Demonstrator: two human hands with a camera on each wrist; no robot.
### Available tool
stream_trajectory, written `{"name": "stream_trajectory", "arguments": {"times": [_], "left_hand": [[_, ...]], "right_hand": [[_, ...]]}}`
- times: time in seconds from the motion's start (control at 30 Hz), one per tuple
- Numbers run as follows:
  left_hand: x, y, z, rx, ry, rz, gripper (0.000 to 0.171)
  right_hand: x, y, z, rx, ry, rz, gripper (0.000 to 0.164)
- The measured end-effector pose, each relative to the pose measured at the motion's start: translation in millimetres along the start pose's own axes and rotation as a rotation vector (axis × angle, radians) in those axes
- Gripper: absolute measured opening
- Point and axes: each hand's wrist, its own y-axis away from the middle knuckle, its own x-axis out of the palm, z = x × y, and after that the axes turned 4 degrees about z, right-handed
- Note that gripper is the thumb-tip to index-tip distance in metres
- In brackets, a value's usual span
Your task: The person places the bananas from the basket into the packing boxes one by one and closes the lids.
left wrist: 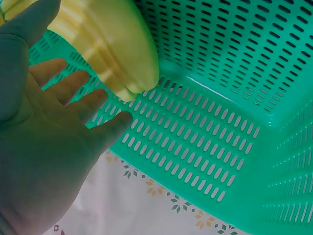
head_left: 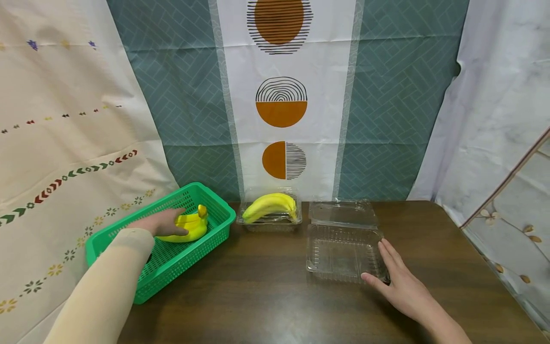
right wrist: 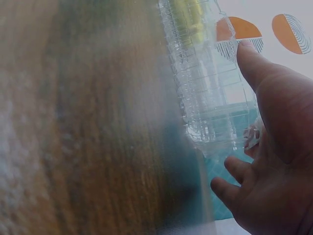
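Observation:
My left hand [head_left: 166,221] reaches into a green basket [head_left: 223,229] over a bunch of yellow bananas [head_left: 196,228]. In the left wrist view, its fingers [left wrist: 78,93] are spread beside the bananas [left wrist: 112,49], with a gap inside the palm. At the right, my right hand [head_left: 406,286] rests against the near right corner of a clear plastic clamshell box [head_left: 339,260]. That box lies with its lid [head_left: 343,213] folded back. From the right wrist, the thumb [right wrist: 259,63] and fingers appear extended along the clear box wall [right wrist: 215,107].
A second clear box [head_left: 268,224] with bananas [head_left: 270,206] inside stands at the back middle of the brown table [head_left: 240,296]. Patterned cloths [head_left: 180,95] hang behind and on both sides. The basket has raised slotted walls and sits close to the left cloth.

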Motion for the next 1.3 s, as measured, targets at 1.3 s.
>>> {"name": "stream_trajectory", "arguments": {"times": [1.3], "left_hand": [[13.5, -13.5, 17.9, -0.060, 0.040, 0.057, 0.105]], "right_hand": [[-0.2, 2.2, 2.3, 0.007, -0.002, -0.003, 0.110]]}}
